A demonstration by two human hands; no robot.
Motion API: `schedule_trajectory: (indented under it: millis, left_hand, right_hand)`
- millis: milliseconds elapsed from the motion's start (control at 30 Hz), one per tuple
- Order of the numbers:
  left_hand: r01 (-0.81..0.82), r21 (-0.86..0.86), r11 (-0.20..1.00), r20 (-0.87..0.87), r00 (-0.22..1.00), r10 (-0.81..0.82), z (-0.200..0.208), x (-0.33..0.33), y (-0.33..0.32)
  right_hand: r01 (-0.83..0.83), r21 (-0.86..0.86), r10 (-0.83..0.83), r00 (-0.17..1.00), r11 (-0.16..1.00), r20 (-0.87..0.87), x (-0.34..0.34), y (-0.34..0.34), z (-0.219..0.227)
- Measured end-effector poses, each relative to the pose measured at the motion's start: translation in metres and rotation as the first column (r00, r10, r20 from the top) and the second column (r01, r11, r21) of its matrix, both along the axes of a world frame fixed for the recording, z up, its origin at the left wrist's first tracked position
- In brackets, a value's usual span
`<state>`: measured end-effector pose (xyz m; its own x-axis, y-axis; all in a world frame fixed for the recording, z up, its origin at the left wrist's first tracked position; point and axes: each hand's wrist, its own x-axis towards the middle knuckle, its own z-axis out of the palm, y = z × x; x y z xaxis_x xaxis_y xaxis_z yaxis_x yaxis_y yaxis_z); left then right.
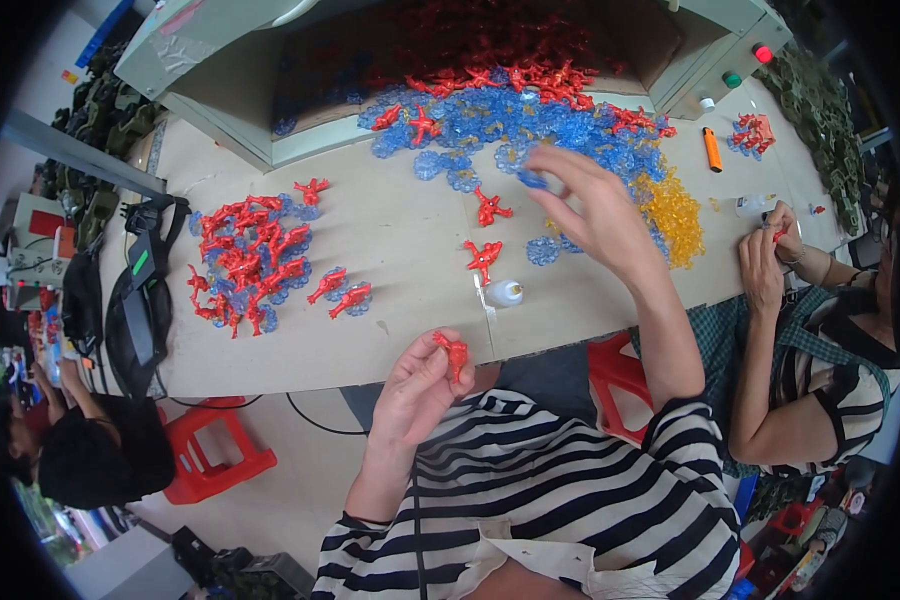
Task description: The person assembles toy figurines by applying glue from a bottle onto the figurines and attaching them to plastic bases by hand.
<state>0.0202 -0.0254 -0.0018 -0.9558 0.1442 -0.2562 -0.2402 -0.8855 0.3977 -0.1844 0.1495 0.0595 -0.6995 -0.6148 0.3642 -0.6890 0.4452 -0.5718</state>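
Near the table's front edge, my left hand (410,392) pinches a small red plastic figure (455,356). My right hand (605,222) is raised over the table, thumb and fingers closed on a blue translucent piece (533,180), slightly blurred. Between my hands, a red figure (490,207) and a second red figure (483,259) lie apart. A small white bottle (505,292) lies beside them. Flower-shaped blue translucent pieces (543,250) rest below my right hand. Behind it spreads a big heap of blue pieces (460,118), with red figures (530,80) piled farther back.
At left lie many red figures on blue bases (245,255), near a black strap bag (140,290). Yellow translucent bits (678,220) form a pile at right, near an orange lighter (712,150). A grey metal booth (205,90) rises behind. A co-worker's hands (765,265) work at right.
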Motion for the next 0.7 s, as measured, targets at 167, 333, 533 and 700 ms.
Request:
schedule_trajectory:
  millis: [167,333,533,700]
  left_hand:
    - [0.018,-0.013,1.000,0.003,1.000,-0.018,0.005,0.000,0.009]
    - [0.067,-0.042,0.997,-0.039,0.997,-0.069,0.003,-0.002,0.022]
    - [0.065,-0.178,0.982,-0.069,0.995,-0.078,0.000,0.001,0.026]
    - [0.013,-0.239,0.971,-0.129,0.991,-0.045,0.001,0.003,0.030]
  right_hand:
    - [-0.015,-0.052,0.021,0.994,0.999,0.108,0.080,0.036,0.012]
    - [-0.001,-0.277,0.096,0.940,0.961,0.329,0.123,0.038,-0.017]
    - [-0.079,-0.456,0.185,0.964,0.887,0.193,0.134,0.032,-0.038]
    - [-0.065,-0.536,0.234,0.938,0.842,0.254,0.136,0.030,-0.040]
